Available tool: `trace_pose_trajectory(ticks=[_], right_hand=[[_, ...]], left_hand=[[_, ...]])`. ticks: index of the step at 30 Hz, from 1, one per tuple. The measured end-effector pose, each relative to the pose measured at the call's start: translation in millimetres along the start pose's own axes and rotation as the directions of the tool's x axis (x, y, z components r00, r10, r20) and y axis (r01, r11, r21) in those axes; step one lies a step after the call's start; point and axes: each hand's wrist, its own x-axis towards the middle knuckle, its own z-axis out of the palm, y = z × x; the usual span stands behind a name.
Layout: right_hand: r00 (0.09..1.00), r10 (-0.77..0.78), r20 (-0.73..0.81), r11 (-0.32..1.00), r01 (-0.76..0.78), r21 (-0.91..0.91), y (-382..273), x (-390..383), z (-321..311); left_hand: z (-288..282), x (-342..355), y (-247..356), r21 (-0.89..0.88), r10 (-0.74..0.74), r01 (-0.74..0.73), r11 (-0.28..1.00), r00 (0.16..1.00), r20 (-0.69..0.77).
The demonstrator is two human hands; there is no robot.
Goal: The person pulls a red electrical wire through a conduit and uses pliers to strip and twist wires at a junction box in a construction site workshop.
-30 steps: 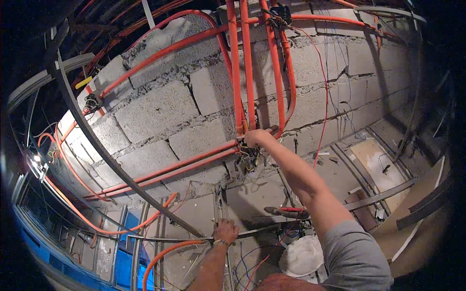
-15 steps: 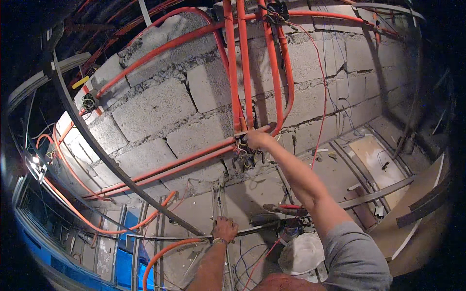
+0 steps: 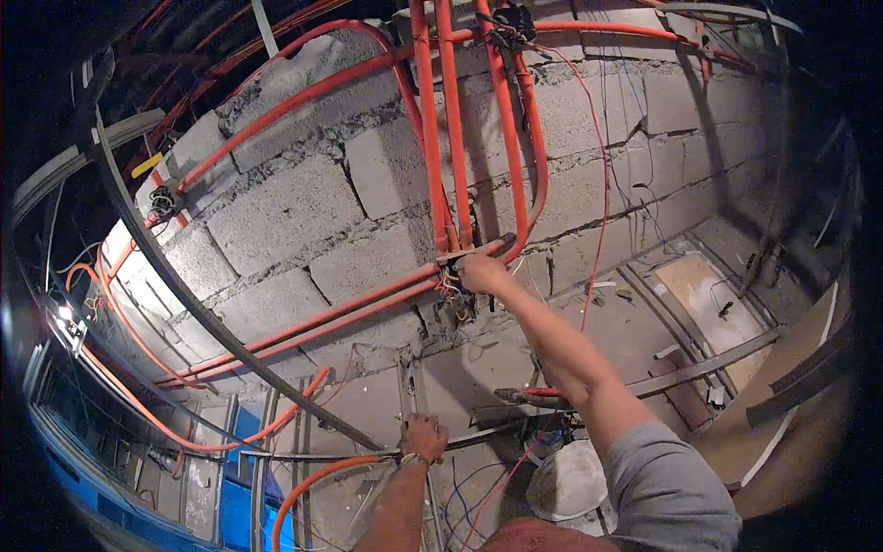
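Note:
My right hand (image 3: 481, 271) is reaching to a junction box (image 3: 452, 263) on the block wall (image 3: 280, 221), among loose wires (image 3: 457, 299) below vertical orange conduits (image 3: 451, 156). Its fingers are bent at the box; what they hold is hidden. A dark elongated piece (image 3: 498, 245) sits just behind it, perhaps touching. My left hand (image 3: 424, 437) is curled on a metal channel (image 3: 407, 386) lower down, beside a horizontal metal rail (image 3: 331, 455). A red-handled tool (image 3: 544, 393) lies on the framing near my right forearm.
A curved dark channel (image 3: 198, 304) crosses on the left. An orange flexible conduit (image 3: 317, 474) loops below. A white rounded object (image 3: 568, 478) is at bottom right. Blue panels (image 3: 246, 432), a board (image 3: 699, 313), dangling wires and metal framing surround the lower area. A lamp (image 3: 66, 315) glows at far left.
The whole view has shifted slightly, with wall and conduits a little farther left and up. My right hand stays at the box; a pale wire now shows right of it. My left hand stays put.

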Motion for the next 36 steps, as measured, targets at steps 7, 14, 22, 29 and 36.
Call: trace_pose_trajectory(ticks=[7,14,22,29,36], right_hand=[[0.981,0.061,-0.183,0.988,-0.033,0.153,-11,-39,-24],[0.961,0.021,-0.277,0.990,0.019,0.140,17,-34,-6],[0.949,0.033,-0.313,0.986,0.019,0.163,11,-35,7],[0.966,0.027,-0.257,0.994,0.001,0.109,6,-39,-1],[0.973,0.040,-0.228,0.993,-0.013,0.120,8,-32,-3]], left_hand=[[-35,9,19,-0.141,-0.205,0.210,0.967,0.978,0.049],[-58,17,40,-0.131,-0.215,0.226,0.965,0.972,0.094],[-65,7,39,-0.137,-0.193,0.199,0.970,0.980,0.054],[-53,11,35,-0.141,-0.177,0.191,0.971,0.978,0.109],[-61,14,41,-0.154,-0.212,0.211,0.965,0.977,0.012]])
